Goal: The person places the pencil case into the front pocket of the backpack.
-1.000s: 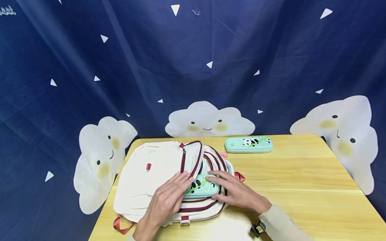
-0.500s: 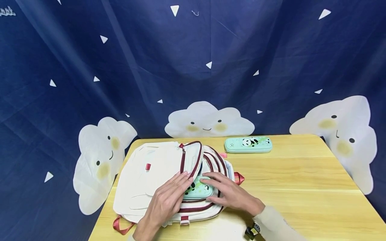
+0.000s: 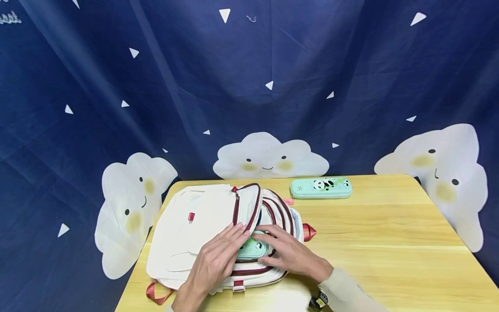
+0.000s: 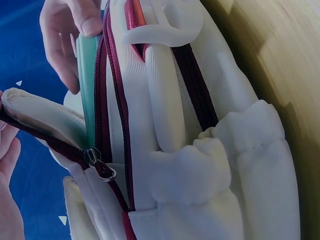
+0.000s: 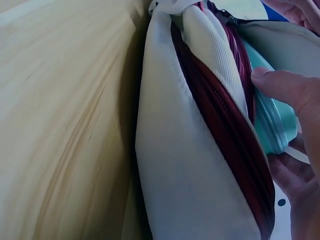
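Note:
A white backpack point(image 3: 202, 216) with dark red zippers lies on the table, its front pocket unzipped. My right hand point(image 3: 292, 255) grips the right end of a mint green panda pencil case point(image 3: 253, 250), thumb on one side and fingers on the other. The case's left part is hidden inside the pocket; in the right wrist view its end point(image 5: 275, 127) still sticks out. My left hand point(image 3: 214, 258) holds the edge of the pocket flap point(image 3: 249, 208) up, straight fingers lying over it. In the left wrist view the flap point(image 4: 45, 112) stands away from the pocket.
Another mint green panda pencil case point(image 3: 321, 188) lies at the table's back edge. A small pink item point(image 3: 288, 201) peeks out beside the backpack. Wooden tabletop point(image 3: 390, 247) extends to the right, and a blue cloud-print curtain point(image 3: 249, 86) hangs behind.
My right hand has moved left, sliding the pencil case deeper into the pocket, so less of it shows. The left hand and the flap have stayed in place.

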Tool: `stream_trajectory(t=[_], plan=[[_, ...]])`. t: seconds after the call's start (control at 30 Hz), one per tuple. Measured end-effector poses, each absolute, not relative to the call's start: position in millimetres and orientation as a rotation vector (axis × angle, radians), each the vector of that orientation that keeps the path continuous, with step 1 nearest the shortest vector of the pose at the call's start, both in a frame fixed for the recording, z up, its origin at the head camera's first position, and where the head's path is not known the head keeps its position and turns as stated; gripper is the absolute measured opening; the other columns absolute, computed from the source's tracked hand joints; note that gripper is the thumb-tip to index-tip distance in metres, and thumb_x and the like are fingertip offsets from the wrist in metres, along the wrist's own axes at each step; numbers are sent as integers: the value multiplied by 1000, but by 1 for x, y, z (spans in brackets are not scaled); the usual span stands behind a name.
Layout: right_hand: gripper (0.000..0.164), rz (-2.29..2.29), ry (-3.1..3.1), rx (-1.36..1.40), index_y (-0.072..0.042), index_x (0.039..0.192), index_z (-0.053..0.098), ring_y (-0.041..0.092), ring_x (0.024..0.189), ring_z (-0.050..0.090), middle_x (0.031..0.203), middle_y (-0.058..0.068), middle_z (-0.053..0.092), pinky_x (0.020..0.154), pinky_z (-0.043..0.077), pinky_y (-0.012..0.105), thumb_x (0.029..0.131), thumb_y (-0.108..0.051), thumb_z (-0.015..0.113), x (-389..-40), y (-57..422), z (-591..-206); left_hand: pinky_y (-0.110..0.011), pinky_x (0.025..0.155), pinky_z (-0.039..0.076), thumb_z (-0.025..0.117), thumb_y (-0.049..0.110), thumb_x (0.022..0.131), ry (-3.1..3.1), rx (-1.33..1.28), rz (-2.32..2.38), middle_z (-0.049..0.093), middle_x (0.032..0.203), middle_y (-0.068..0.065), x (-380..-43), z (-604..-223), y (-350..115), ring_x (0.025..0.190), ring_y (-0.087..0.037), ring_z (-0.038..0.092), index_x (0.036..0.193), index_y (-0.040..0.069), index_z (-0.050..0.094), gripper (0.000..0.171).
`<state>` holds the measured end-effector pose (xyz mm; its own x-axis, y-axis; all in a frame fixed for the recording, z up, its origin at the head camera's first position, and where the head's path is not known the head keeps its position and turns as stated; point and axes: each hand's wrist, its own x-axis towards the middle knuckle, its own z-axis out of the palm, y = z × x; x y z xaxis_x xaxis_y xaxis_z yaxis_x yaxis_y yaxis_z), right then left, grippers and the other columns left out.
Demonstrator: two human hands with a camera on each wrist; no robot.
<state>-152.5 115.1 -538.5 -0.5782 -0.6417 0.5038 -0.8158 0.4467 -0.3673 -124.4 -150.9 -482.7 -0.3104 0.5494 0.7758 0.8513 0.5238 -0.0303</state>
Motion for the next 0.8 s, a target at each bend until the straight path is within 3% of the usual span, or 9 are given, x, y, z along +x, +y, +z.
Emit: stream_trajectory(t=[0.27,0.8], plan=[[57,802,-2428,1220,-15,142,69,24,135,64,148,8,63,116,61,43,93,-38,87,-152,103,-535,-41,119,59,49,11,115,-1996,-1143,-497,76,138,-15,-124,-483,-150,125,-31,76,140,-1,71,36],[48,813,-2364,1222,-14,131,71,13,114,62,126,-1,63,101,62,28,94,-41,85,-154,85,-535,-42,117,60,49,10,115,-1976,-1151,-498,76,137,-16,-125,-483,-148,123,-31,77,139,-1,72,35]])
